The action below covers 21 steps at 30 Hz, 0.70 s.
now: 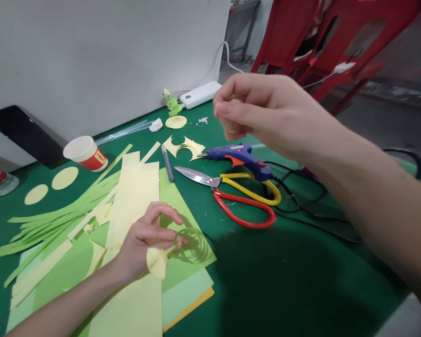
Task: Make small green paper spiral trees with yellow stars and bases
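Observation:
My left hand point(143, 236) is over the stacked paper. At its fingertips is a pale yellow paper flower point(157, 263) on a thin stem, with a loose coil of thin green paper strip point(195, 245) hanging beside it. Thumb and fingers are partly closed around the stem. Raised higher on the right, my right hand point(254, 105) has its fingers curled into a pinch; I cannot make out anything between them. Below it lie a blue hot glue gun point(236, 153) and scissors point(215, 182) with red and yellow handles.
Green paper strips point(70, 206) and yellow sheets point(133, 187) cover the left side. A paper cup point(86, 153), phone point(24, 135), bottle point(0, 180), grey pen point(167, 164) and white power bank point(200, 95) stand or lie around. Black cable point(312, 215) trails right. Red chairs point(323, 42) stand behind.

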### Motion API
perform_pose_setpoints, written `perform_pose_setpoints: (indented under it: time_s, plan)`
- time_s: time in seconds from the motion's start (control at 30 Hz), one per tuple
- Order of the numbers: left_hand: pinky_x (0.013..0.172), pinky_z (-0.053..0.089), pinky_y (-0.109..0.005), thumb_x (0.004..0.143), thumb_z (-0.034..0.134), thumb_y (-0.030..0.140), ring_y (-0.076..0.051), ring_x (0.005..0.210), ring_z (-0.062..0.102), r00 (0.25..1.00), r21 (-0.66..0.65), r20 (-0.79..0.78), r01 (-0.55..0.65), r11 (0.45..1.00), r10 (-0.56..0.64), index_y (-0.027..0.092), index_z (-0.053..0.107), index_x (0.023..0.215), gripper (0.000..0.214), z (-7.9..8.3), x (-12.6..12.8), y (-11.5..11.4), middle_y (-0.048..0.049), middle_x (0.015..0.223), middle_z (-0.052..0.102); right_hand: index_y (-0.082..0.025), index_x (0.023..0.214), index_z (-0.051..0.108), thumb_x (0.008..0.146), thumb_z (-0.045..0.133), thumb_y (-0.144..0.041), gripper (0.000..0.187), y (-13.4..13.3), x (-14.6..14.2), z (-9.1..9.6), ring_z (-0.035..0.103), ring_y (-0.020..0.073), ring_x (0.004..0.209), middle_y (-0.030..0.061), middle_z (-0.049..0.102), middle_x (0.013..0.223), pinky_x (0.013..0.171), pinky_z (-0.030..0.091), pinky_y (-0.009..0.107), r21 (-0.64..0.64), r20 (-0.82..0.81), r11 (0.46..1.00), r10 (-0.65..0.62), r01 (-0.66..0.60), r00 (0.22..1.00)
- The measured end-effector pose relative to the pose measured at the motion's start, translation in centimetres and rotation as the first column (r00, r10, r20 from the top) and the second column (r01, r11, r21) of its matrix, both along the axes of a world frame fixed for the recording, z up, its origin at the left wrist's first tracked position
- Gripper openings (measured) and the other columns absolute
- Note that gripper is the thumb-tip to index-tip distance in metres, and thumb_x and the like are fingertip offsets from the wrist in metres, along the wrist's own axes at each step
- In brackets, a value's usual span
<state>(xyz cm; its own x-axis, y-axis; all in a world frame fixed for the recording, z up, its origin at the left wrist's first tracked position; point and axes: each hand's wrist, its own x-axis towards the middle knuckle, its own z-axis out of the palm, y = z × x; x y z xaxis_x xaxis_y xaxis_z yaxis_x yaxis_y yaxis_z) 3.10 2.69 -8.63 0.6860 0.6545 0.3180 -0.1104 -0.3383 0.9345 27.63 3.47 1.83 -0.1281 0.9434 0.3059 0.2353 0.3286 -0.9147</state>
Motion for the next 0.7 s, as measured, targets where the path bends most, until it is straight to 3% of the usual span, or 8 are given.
perform_pose_setpoints:
  time_s: [0.13, 0.23, 0.33, 0.43, 0.53, 0.6, 0.7]
  plan:
    - [0.079, 0.046, -0.042, 0.076, 0.066, 0.029, -0.022, 0.092, 0.048, 1.0, -0.002, -0.008, 0.002, 1.0, -0.002, 0.036, 0.073, 0.085, 0.013, -0.1, 0.0, 0.0, -0.0061, 0.091, 0.059, -0.017, 0.068, 0.043, 0.089, 0.041, -0.014, 0.022, 0.0, -1.3, -0.2, 0.031, 0.0044, 0.05, -0.0066, 0.035, 0.056, 0.05, 0.027, 0.02, -0.158, -0.307, 0.984, 0.032, -0.085, 0.951]
    - [0.079, 0.048, -0.041, 0.076, 0.066, 0.028, -0.021, 0.092, 0.048, 1.0, -0.014, -0.018, -0.008, 1.0, 0.008, 0.037, 0.072, 0.085, 0.014, 0.1, 0.1, -0.1, -0.0059, 0.091, 0.059, -0.017, 0.065, 0.041, 0.09, 0.039, -0.014, 0.025, -0.6, -2.6, -0.1, 0.039, 0.0043, 0.051, -0.0037, 0.047, 0.06, 0.051, 0.032, 0.019, -0.277, -0.394, 0.953, 0.007, -0.126, 0.919]
    - [0.077, 0.049, -0.04, 0.076, 0.066, 0.028, -0.021, 0.092, 0.05, 0.999, -0.022, -0.022, -0.024, 0.999, 0.023, 0.036, 0.072, 0.086, 0.014, 0.3, 0.3, -0.2, -0.0062, 0.089, 0.058, -0.016, 0.067, 0.042, 0.09, 0.037, -0.013, 0.024, -1.3, -3.4, 0.0, 0.044, 0.0045, 0.054, 0.0004, 0.058, 0.071, 0.053, 0.035, 0.019, -0.338, -0.419, 0.908, 0.09, -0.247, 0.903]
    - [0.074, 0.051, -0.039, 0.075, 0.067, 0.029, -0.022, 0.091, 0.052, 0.999, -0.049, -0.014, -0.03, 0.998, 0.029, 0.033, 0.074, 0.079, 0.008, 0.5, 0.4, -0.3, -0.0062, 0.088, 0.059, -0.016, 0.073, 0.045, 0.089, 0.041, -0.017, 0.016, -2.2, -3.9, -0.3, 0.049, 0.0065, 0.065, 0.0034, 0.064, 0.085, 0.059, 0.037, 0.021, -0.328, -0.438, 0.839, 0.273, -0.435, 0.857]
    - [0.065, 0.053, -0.034, 0.073, 0.069, 0.032, -0.021, 0.083, 0.057, 0.997, -0.16, -0.064, -0.056, 0.986, 0.047, 0.029, 0.074, 0.074, 0.005, 0.4, 0.3, -0.5, -0.0053, 0.089, 0.061, -0.017, 0.079, 0.045, 0.087, 0.048, -0.024, 0.011, -3.0, -4.3, -0.7, 0.053, 0.0078, 0.076, 0.0036, 0.063, 0.098, 0.063, 0.04, 0.02, -0.335, -0.481, 0.719, 0.425, -0.609, 0.767]
    - [0.061, 0.053, -0.032, 0.074, 0.068, 0.033, -0.02, 0.079, 0.059, 0.991, -0.204, -0.121, -0.081, 0.976, 0.057, 0.027, 0.073, 0.076, 0.008, 0.2, 0.2, -0.6, -0.0052, 0.091, 0.064, -0.018, 0.082, 0.043, 0.085, 0.052, -0.022, 0.011, -3.4, -4.7, -0.8, 0.055, 0.009, 0.083, 0.0048, 0.061, 0.102, 0.067, 0.042, 0.021, -0.344, -0.52, 0.655, 0.464, -0.673, 0.717]
    - [0.058, 0.053, -0.031, 0.074, 0.067, 0.034, -0.019, 0.073, 0.061, 0.985, -0.213, -0.166, -0.078, 0.974, 0.043, 0.025, 0.072, 0.08, 0.012, 0.3, 0.0, -0.6, -0.0044, 0.085, 0.066, -0.018, 0.078, 0.039, 0.083, 0.052, -0.009, 0.016, -3.8, -5.4, -0.9, 0.057, 0.0091, 0.089, 0.0046, 0.062, 0.097, 0.077, 0.044, 0.024, -0.3, -0.608, 0.632, 0.45, -0.715, 0.654]
